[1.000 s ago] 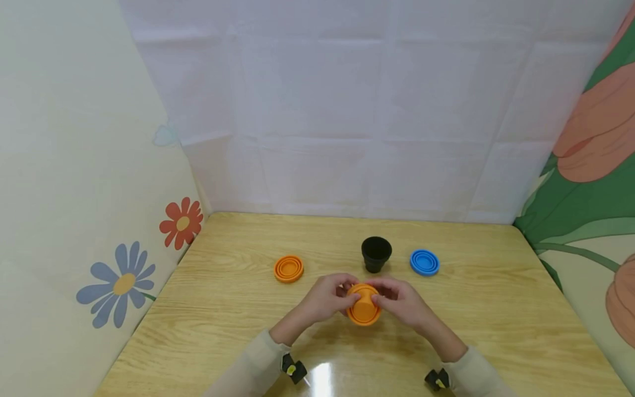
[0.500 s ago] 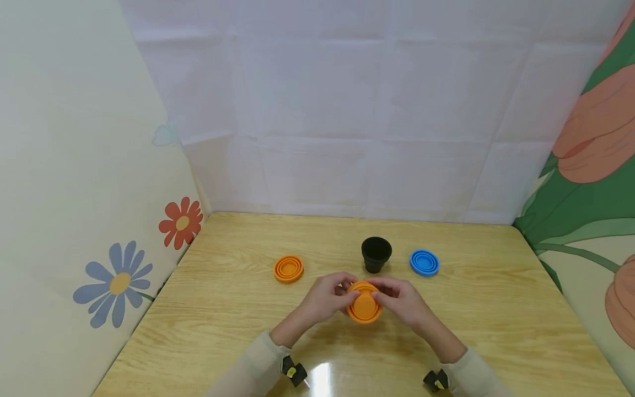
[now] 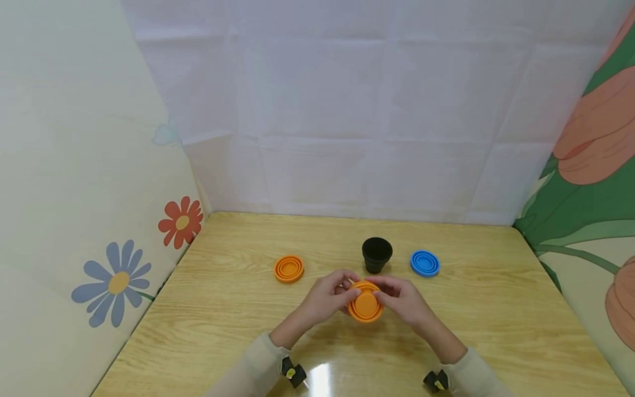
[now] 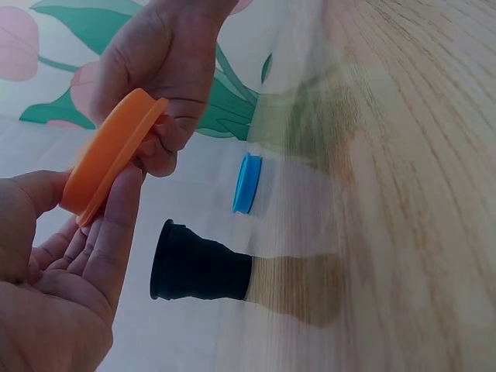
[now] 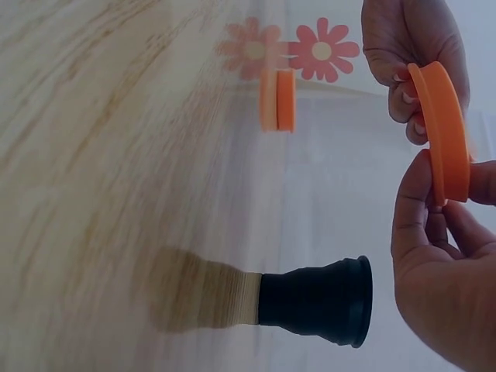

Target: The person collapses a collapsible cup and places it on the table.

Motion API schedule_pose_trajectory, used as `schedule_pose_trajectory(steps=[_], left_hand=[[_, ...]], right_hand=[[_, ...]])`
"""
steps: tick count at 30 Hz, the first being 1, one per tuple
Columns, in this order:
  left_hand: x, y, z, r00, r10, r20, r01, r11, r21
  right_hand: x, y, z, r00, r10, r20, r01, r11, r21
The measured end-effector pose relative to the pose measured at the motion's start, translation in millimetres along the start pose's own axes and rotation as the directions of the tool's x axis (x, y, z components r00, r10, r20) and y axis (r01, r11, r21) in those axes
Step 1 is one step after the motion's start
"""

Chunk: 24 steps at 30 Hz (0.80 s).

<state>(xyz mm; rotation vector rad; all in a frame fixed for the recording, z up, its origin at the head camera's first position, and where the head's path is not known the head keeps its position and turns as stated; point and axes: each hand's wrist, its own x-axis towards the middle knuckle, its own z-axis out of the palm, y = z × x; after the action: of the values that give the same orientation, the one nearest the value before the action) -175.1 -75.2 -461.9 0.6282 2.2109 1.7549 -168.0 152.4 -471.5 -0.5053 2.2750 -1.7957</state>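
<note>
An orange collapsible cup (image 3: 366, 305), folded to a thick ringed disc, is held above the table between both hands. My left hand (image 3: 328, 298) pinches its left side, thumb on the face toward me and fingers behind. On the opposite side my right hand (image 3: 403, 300) grips it the same way. Both wrist views show the flattened cup edge-on, tilted and clear of the tabletop. Just beyond the hands stands a black cup (image 3: 376, 255), upright and expanded, mouth up.
A second orange collapsible cup (image 3: 289, 269) lies flat to the left. To the right of the black cup lies a flattened blue collapsible cup (image 3: 424, 263). The wooden table (image 3: 223, 309) ends at a white cloth backdrop (image 3: 317, 165), with patterned sheets at both sides.
The protruding middle of the held orange cup now looks pushed in flatter, and its face has tipped slightly. Both hands stay almost in place; the other cups have not moved.
</note>
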Motion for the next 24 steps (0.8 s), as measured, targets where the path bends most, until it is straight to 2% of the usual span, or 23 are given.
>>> schedule_pose_trajectory(steps=[8, 13, 17, 24], left_hand=[[-0.7, -0.1, -0.6, 1.000, -0.006, 0.004, 0.006, 1.000, -0.007], [-1.8, 1.5, -1.9, 1.000, -0.012, 0.009, 0.012, 1.000, 0.001], [-2.5, 1.4, -2.8, 1.000, -0.020, 0.010, 0.020, 1.000, -0.001], [-3.7, 0.3, -4.9, 0.997, -0.076, 0.022, 0.076, 0.997, -0.010]], right_hand=[[-1.1, -2.8, -0.5, 0.999, 0.044, 0.016, -0.044, 0.999, 0.017], [-1.5, -2.5, -1.9, 0.994, 0.092, 0.055, -0.096, 0.991, 0.090], [-1.6, -0.2, -2.9, 0.991, 0.092, 0.094, -0.105, 0.983, 0.151], [-1.0, 1.7, -4.3, 0.988, 0.101, 0.117, -0.121, 0.977, 0.177]])
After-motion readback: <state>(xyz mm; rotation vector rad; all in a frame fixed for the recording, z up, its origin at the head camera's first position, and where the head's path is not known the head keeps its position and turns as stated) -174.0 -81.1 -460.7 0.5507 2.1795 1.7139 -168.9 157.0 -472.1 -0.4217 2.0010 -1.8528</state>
